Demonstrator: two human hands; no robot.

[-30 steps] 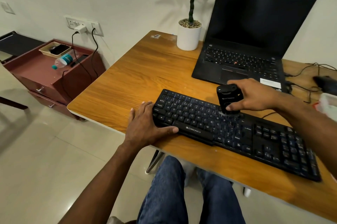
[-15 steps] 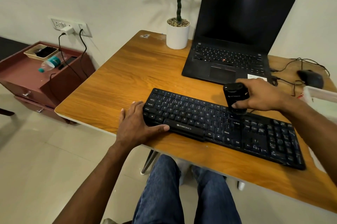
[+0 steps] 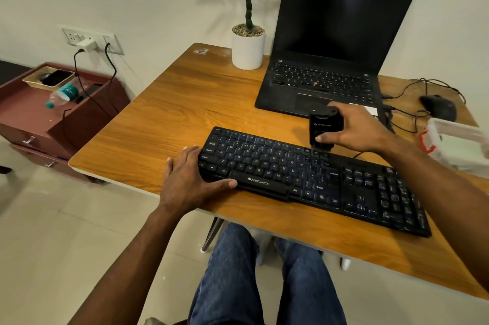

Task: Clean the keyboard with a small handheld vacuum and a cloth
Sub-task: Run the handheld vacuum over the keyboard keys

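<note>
Head view: right hand grips the vacuum, now shifted to the keyboard's far edge. Left hand stays flat, open, pressing its left end.

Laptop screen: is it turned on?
No, the laptop screen is plain black while it stands open behind the keyboard.

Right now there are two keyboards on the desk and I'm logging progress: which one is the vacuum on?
The separate black keyboard nearest the person; the right hand holds the vacuum on its top row. The laptop behind sits untouched.
</note>
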